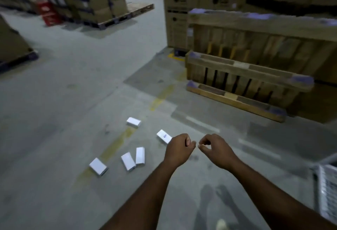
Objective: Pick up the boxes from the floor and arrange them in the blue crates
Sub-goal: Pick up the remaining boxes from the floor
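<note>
two bare arms reach forward over a grey warehouse floor (54,93). the left hand (179,147) and right hand (215,147) hover side by side, fingers curled, holding nothing. five small white boxes lie on the floor: one box (164,136) just beyond the left hand's knuckles, three boxes (127,160) to its left, another (134,121) farther ahead-left. wooden pallets (246,76) stand beyond the right hand.
</note>
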